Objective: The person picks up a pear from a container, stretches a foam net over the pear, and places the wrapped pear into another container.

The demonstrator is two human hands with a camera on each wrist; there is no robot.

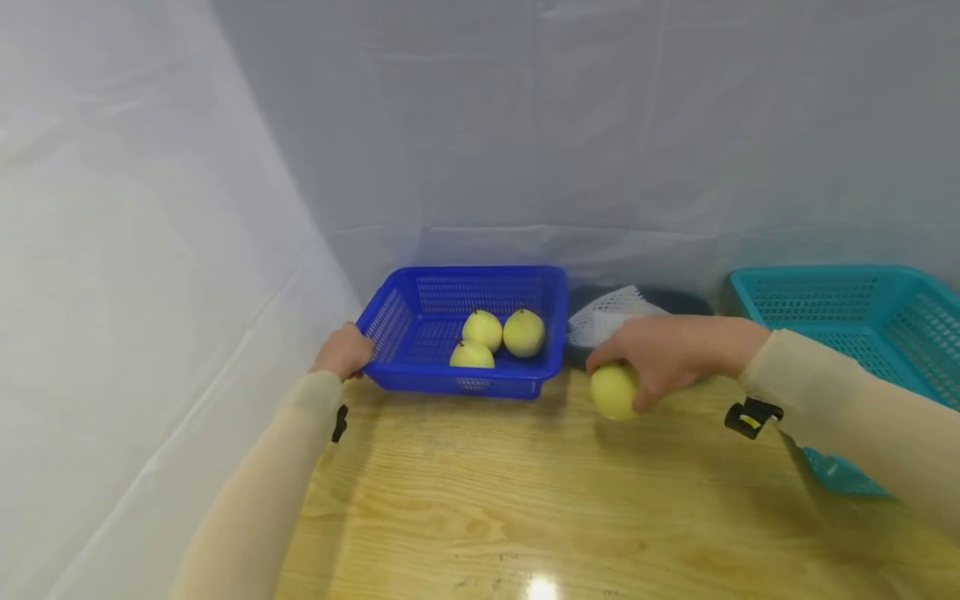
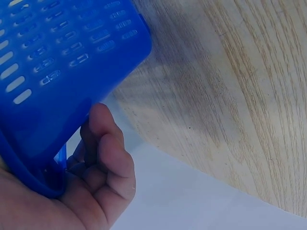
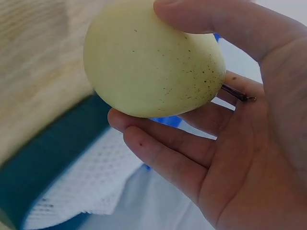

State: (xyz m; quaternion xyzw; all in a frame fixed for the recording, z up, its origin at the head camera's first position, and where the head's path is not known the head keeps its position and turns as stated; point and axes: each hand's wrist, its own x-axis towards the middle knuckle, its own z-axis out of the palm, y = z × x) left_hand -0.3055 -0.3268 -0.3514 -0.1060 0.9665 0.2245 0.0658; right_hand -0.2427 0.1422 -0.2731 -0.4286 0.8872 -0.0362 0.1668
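My right hand (image 1: 660, 354) grips a pale yellow pear (image 1: 614, 392) between thumb and fingers, just right of the blue basket (image 1: 450, 380). In the right wrist view the pear (image 3: 153, 62) shows brown specks and a dark stem (image 3: 235, 92) pointing toward the palm. At the basket's left end, my left hand (image 1: 347, 350) holds the rim, its fingers (image 2: 115, 158) curled under the edge in the left wrist view. Three more pears (image 1: 482, 331) lie together inside the basket, toward its right side.
Behind the right hand sits a dark tray (image 1: 678, 300) with white foam netting (image 1: 611, 312) in it. A teal basket (image 1: 825, 271) stands at the right, partly covered by the right sleeve (image 1: 847, 400). Pale sheeting (image 1: 600, 125) hangs behind the wooden table (image 1: 480, 500).
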